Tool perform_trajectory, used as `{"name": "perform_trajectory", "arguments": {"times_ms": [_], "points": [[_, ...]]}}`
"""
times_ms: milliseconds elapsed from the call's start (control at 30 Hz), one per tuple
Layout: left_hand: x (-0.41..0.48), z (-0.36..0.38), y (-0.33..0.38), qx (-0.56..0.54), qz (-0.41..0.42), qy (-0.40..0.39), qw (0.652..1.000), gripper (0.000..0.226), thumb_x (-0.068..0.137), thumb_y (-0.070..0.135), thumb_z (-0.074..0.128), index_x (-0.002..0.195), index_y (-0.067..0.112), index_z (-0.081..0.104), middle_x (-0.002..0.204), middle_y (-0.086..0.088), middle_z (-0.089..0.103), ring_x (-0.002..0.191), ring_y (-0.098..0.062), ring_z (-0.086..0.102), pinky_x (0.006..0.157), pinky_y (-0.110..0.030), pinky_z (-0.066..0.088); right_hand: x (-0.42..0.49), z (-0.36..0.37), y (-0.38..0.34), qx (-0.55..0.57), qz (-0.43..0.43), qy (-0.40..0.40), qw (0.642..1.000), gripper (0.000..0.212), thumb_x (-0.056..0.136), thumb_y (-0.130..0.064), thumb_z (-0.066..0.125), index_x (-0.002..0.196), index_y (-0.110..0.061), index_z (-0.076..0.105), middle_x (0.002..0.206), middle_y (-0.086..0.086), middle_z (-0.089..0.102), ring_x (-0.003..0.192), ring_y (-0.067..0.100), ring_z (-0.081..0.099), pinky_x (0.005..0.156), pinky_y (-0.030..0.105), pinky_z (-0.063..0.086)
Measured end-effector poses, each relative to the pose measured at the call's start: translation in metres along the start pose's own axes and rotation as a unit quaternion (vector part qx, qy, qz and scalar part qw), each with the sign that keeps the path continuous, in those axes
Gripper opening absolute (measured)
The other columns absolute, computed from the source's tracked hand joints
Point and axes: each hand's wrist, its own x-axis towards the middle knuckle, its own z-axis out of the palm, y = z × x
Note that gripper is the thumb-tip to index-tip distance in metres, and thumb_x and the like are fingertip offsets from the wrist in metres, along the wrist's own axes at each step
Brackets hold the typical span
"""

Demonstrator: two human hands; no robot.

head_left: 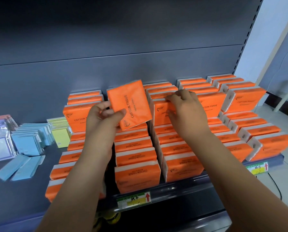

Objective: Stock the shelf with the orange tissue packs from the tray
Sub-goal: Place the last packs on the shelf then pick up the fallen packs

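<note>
Left: my left hand pinches the orange tissue pack by a corner, tilted above the rows.
Right: my right hand grips the top edge of an upright pack.
Shelf: I see the shelf carrying stocked packs in rows.

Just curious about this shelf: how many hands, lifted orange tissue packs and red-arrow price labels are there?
Bare hands: 2 (left hand, right hand)
Lifted rectangular orange plastic tissue pack: 1
Paper price labels with red arrows: 2
Total: 5
</note>
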Motion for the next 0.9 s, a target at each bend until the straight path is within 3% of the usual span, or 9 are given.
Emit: {"name": "perform_trajectory", "arguments": {"times_ms": [133,233,367,433,467,567,733,900], "points": [[0.006,-0.007,0.005,0.112,0.128,0.006,0.985,0.031,0.089,0.002,0.075,0.114,0.016,0.064,0.099,0.002,0.077,0.093,-0.011,0.074,0.079,-0.022,0.059,0.006,-0.007,-0.009,0.016,-0.035,0.013,0.999,0.051,0.077,-0.009,0.066,0.128,-0.012,0.064,0.119,0.011,0.062,0.109,0.039,0.054,0.093,0.048,0.048],[0.013,-0.015,0.005,0.221,0.196,-0.023,0.955,0.033,0.088,0.003,0.076,0.110,0.026,0.070,0.103,0.016,0.072,0.095,0.005,0.067,0.080,-0.013,0.054,0.009,-0.014,-0.022,0.068,-0.047,0.012,0.996,0.058,0.080,-0.023,0.065,0.137,-0.016,0.060,0.128,0.005,0.062,0.119,0.034,0.053,0.102,0.049,0.044],[0.018,-0.022,-0.003,0.373,0.298,-0.032,0.878,0.037,0.086,0.016,0.080,0.112,0.041,0.073,0.107,0.036,0.060,0.116,-0.007,0.053,0.102,-0.039,0.048,0.009,-0.013,-0.039,0.146,-0.052,-0.003,0.988,0.056,0.081,-0.032,0.067,0.135,-0.017,0.062,0.121,0.000,0.067,0.120,0.028,0.055,0.104,0.037,0.040],[0.020,-0.023,-0.006,0.414,0.352,-0.017,0.839,0.037,0.084,0.017,0.081,0.114,0.036,0.075,0.100,0.038,0.055,0.113,-0.012,0.047,0.103,-0.037,0.044,0.008,-0.010,-0.045,0.155,-0.060,-0.004,0.986,0.052,0.080,-0.028,0.073,0.130,-0.016,0.066,0.108,-0.002,0.069,0.111,0.026,0.057,0.098,0.035,0.042],[0.022,-0.023,-0.007,0.421,0.367,-0.025,0.829,0.037,0.084,0.015,0.081,0.115,0.034,0.076,0.100,0.034,0.057,0.111,-0.013,0.046,0.103,-0.029,0.042,0.008,-0.008,-0.048,0.154,-0.063,-0.006,0.986,0.052,0.080,-0.026,0.074,0.130,-0.016,0.066,0.105,-0.003,0.070,0.108,0.026,0.057,0.096,0.037,0.043],[0.031,-0.025,-0.012,0.442,0.378,-0.064,0.811,0.035,0.087,0.009,0.077,0.119,0.025,0.074,0.115,0.017,0.068,0.114,-0.013,0.047,0.099,-0.006,0.030,0.006,-0.004,-0.054,0.148,-0.070,-0.008,0.986,0.053,0.081,-0.027,0.071,0.133,-0.017,0.066,0.106,0.000,0.071,0.108,0.027,0.059,0.096,0.041,0.046],[0.039,-0.026,-0.018,0.460,0.364,-0.074,0.807,0.032,0.089,0.014,0.077,0.120,0.024,0.074,0.119,0.010,0.070,0.115,-0.017,0.056,0.099,-0.020,0.037,0.007,0.002,-0.054,0.148,-0.070,-0.011,0.987,0.042,0.083,-0.028,0.069,0.124,-0.017,0.072,0.106,-0.001,0.072,0.108,0.026,0.060,0.097,0.041,0.047],[0.047,-0.027,-0.025,0.469,0.362,-0.069,0.803,0.028,0.088,0.012,0.077,0.115,0.021,0.075,0.118,0.008,0.070,0.115,-0.019,0.060,0.102,-0.025,0.040,0.005,0.008,-0.052,0.129,-0.066,-0.025,0.989,0.042,0.082,-0.025,0.068,0.122,-0.014,0.073,0.105,0.002,0.073,0.108,0.029,0.060,0.095,0.041,0.049]]}}
